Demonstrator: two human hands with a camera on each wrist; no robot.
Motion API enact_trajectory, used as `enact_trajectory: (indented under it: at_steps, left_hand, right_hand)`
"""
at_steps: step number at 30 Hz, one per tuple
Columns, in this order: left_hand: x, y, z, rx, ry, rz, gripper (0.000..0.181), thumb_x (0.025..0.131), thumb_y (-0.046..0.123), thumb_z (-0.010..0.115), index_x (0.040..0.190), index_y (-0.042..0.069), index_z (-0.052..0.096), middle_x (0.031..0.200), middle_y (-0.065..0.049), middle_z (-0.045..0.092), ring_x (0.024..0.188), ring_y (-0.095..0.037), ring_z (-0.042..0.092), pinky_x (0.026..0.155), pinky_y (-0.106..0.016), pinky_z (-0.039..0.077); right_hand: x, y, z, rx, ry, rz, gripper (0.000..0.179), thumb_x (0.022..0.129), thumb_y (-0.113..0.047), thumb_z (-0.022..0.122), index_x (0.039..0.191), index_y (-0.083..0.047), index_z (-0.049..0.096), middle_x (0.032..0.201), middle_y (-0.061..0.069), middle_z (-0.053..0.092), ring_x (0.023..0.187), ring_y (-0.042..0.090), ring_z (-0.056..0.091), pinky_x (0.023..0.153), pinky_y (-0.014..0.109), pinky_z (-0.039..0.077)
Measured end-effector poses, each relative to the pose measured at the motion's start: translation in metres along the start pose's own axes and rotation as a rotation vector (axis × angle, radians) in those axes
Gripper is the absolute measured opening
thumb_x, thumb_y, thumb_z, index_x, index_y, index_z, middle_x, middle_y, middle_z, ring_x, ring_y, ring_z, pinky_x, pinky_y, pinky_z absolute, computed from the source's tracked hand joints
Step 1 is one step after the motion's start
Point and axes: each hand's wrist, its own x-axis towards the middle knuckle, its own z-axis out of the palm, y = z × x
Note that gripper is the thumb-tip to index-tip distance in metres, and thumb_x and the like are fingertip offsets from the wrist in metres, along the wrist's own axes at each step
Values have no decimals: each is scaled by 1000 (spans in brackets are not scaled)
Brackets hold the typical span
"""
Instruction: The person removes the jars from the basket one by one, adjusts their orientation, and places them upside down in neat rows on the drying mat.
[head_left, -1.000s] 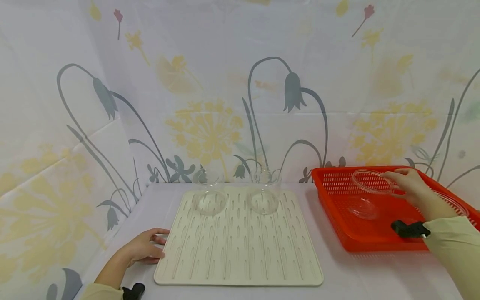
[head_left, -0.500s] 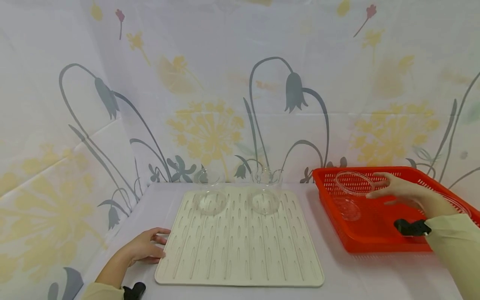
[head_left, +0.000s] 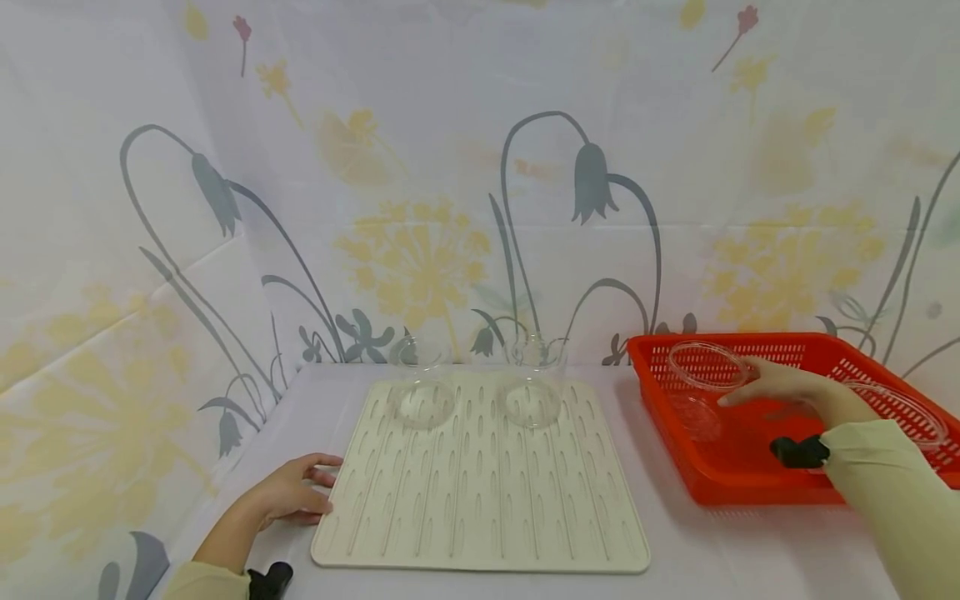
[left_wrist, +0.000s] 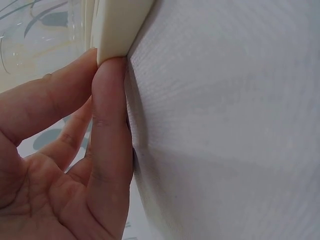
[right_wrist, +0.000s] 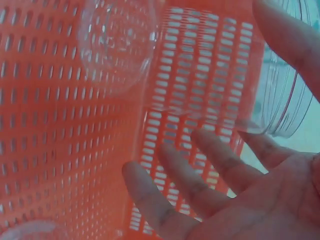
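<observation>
My left hand rests beside the pale ribbed mat, fingers against its left edge. The left wrist view shows thumb and finger tips right at the mat's edge. Inside the red plastic basket, my right hand lies along the right side of a clear round jar. In the right wrist view its fingers are spread and loosely bent, apart from each other, and the thumb overlaps the jar's rim. The jar's round base shows against the basket wall.
Two more clear jars stand side by side at the mat's far edge, a left jar and a right jar. Another clear jar is at the basket's right side. Behind the table hangs a flowered cloth.
The jar by my right hand has moved left in the basket and come to stand near its left wall. My right fingers have loosened from its rim. My left hand has stayed put.
</observation>
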Motion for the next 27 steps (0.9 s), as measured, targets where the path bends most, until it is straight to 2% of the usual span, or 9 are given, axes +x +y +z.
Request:
enact_trajectory:
  at_steps: [5, 14, 21, 27]
  left_hand:
    - [1, 0, 0, -5, -4, -1, 67, 71, -15, 69, 130, -5, 42, 100, -14, 49, 67, -20, 54, 58, -31, 53]
    - [1, 0, 0, -7, -4, -5, 66, 70, -15, 69, 130, -6, 42, 100, -14, 48, 68, -20, 54, 58, -31, 53]
    - [0, 0, 1, 0, 5, -8, 67, 70, -15, 69, 130, -6, 42, 99, -14, 49, 68, -20, 54, 58, -31, 53]
    - [0, 1, 1, 4, 5, -6, 66, 70, -15, 69, 130, -6, 42, 99, -14, 49, 68, -20, 54, 58, -30, 53]
  right_hand:
    - [3, -6, 7, 75, 3, 22, 100, 88, -34, 64, 142, 8, -9, 136, 39, 16, 118, 57, 30, 85, 56, 44]
    - [2, -16, 18, 182, 12, -8, 96, 89, -29, 62, 142, 1, -12, 136, 37, 12, 117, 57, 31, 86, 55, 45]
    - [1, -19, 21, 194, 52, -25, 94, 88, -30, 63, 139, 3, -8, 133, 35, 16, 118, 55, 28, 84, 58, 45]
    - [-4, -29, 17, 217, 60, -30, 98, 89, -35, 61, 141, -1, -15, 138, 36, 7, 122, 54, 22, 84, 58, 43]
